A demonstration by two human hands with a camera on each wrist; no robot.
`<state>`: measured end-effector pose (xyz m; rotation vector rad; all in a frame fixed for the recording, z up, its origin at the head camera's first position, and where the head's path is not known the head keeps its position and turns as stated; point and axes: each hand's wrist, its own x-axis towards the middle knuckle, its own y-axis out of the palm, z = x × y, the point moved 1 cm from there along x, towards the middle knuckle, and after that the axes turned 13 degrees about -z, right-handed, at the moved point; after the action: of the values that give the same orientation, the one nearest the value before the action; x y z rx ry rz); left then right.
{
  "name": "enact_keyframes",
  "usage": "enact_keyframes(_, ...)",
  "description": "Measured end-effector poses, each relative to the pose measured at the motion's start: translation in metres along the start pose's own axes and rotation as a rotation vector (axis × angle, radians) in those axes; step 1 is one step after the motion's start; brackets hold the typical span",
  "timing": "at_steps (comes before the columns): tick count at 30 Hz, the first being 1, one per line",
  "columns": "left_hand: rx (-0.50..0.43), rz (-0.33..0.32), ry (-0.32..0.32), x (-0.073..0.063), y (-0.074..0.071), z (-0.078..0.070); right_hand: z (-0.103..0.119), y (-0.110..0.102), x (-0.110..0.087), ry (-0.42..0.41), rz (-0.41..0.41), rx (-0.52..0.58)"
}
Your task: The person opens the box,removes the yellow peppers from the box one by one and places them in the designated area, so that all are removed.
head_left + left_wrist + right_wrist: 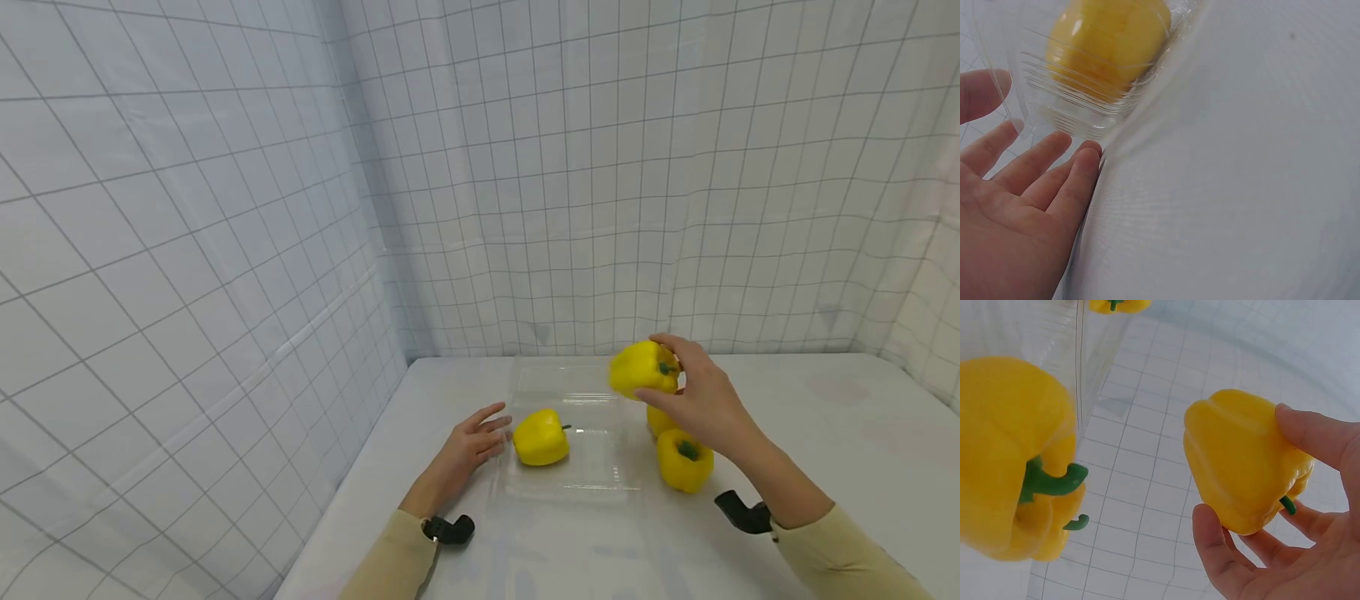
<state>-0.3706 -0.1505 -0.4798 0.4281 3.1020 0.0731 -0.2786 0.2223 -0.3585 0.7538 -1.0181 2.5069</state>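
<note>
My right hand (708, 404) holds a yellow bell pepper (637, 368) up in the air, right of a clear plastic container (566, 377). In the right wrist view, thumb and fingers spread around the held pepper (1238, 459), its green stem toward the palm. Inside the container, near its left wall, lies another yellow bell pepper (540, 439). Along that wall rests my left hand (468, 450), its fingers extended, with fingertips at the plastic in the left wrist view. Two more yellow peppers (684, 467) stand on the table below my right hand, the farther one partly hidden.
The white table (825, 433) meets grid-patterned white curtains (562, 208) at the back and left. Each wrist wears a black camera mount (448, 530). Those two loose peppers stand close to the container's right side.
</note>
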Motion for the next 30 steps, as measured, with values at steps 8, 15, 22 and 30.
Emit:
enact_keyframes(8,-0.007,0.002,0.000,0.000,0.000,-0.001,-0.010,-0.018,0.001,-0.039,-0.027,-0.020)
enact_keyframes(15,-0.015,0.007,0.000,0.000,0.000,-0.002,-0.018,-0.030,0.000,-0.043,-0.044,-0.058)
enact_keyframes(22,-0.007,0.005,0.003,-0.001,0.001,-0.002,-0.029,-0.040,0.000,-0.036,-0.050,-0.095)
enact_keyframes(30,-0.015,0.007,0.002,-0.001,0.001,-0.002,-0.042,-0.049,-0.002,-0.043,-0.060,-0.130)
